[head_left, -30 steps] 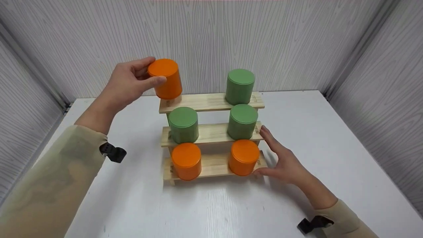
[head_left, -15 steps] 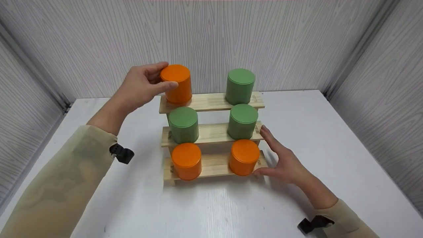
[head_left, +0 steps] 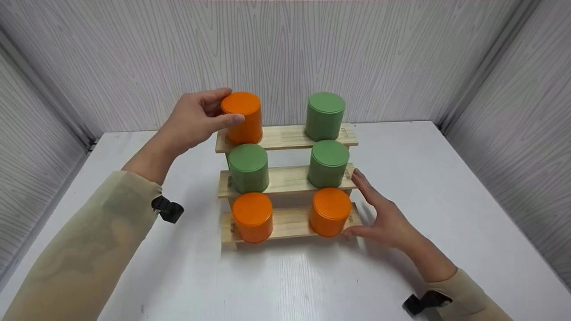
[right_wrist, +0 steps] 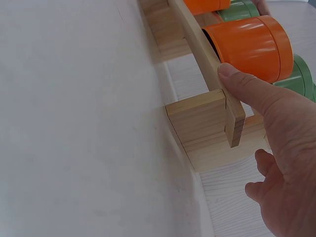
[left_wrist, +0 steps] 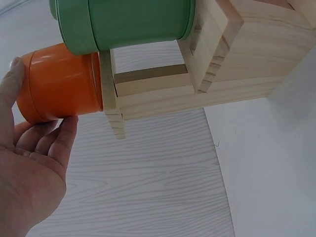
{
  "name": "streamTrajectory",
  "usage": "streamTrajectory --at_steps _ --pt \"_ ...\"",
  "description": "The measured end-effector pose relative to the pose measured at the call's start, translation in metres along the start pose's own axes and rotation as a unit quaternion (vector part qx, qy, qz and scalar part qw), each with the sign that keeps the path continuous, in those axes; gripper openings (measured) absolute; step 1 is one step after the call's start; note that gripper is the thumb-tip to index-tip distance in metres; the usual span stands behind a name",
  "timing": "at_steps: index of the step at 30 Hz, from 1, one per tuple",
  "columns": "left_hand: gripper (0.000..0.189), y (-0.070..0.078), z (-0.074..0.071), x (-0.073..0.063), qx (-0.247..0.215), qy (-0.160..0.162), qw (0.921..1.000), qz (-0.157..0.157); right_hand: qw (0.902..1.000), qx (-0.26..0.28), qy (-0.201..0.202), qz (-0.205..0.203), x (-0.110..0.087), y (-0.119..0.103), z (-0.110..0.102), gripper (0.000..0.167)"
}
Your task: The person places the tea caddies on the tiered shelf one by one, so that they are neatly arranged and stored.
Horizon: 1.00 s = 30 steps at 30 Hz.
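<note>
A three-tier wooden display stand (head_left: pixel 290 179) bears round lidded tins. My left hand (head_left: pixel 189 119) grips an orange tin (head_left: pixel 250 124) at the left end of the top tier, thumb in front and fingers behind. In the left wrist view this orange tin (left_wrist: pixel 64 84) has its base right at the top board, next to a green tin (left_wrist: pixel 128 22). My right hand (head_left: pixel 379 219) holds the stand's right side, index finger at the middle board. In the right wrist view its thumb (right_wrist: pixel 247 89) presses the bottom board's end, beside an orange tin (right_wrist: pixel 252 47).
A green tin (head_left: pixel 324 117) stands at the top tier's right. The middle tier carries two green tins, left (head_left: pixel 248 168) and right (head_left: pixel 329 164). Orange tins, left (head_left: pixel 252 217) and right (head_left: pixel 330 211), sit on the bottom tier. A white table (head_left: pixel 285 285) lies below; grey panels (head_left: pixel 276 53) rise behind.
My left hand has moved right and down with the orange tin, bringing it from above the top tier's left end to that board. The right hand stays at the stand's side.
</note>
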<state>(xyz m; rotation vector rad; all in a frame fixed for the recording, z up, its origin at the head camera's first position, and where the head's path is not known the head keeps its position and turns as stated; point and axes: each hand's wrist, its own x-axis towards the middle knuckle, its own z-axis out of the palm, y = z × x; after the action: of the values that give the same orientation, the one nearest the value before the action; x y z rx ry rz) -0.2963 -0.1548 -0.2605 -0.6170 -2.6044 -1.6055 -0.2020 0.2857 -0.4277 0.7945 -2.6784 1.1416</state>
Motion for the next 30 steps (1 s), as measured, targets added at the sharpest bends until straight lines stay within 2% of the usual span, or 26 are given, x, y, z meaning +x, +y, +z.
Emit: streamTrajectory --at_steps 17,22,30 --pt "0.082 -0.0006 0.0050 0.0013 0.006 -0.010 0.9999 0.000 0.9999 0.005 -0.009 0.005 -0.0007 -0.0021 -0.0016 0.124" --pt "0.084 -0.0018 0.0069 0.0019 0.010 -0.010 0.9998 -0.011 1.0000 0.000 -0.007 0.007 -0.0020 -0.0023 -0.0019 0.125" --pt "0.083 -0.0026 0.0085 0.0011 0.000 -0.011 0.9999 -0.008 0.9999 -0.006 -0.007 0.010 -0.0034 -0.0026 -0.0037 0.125"
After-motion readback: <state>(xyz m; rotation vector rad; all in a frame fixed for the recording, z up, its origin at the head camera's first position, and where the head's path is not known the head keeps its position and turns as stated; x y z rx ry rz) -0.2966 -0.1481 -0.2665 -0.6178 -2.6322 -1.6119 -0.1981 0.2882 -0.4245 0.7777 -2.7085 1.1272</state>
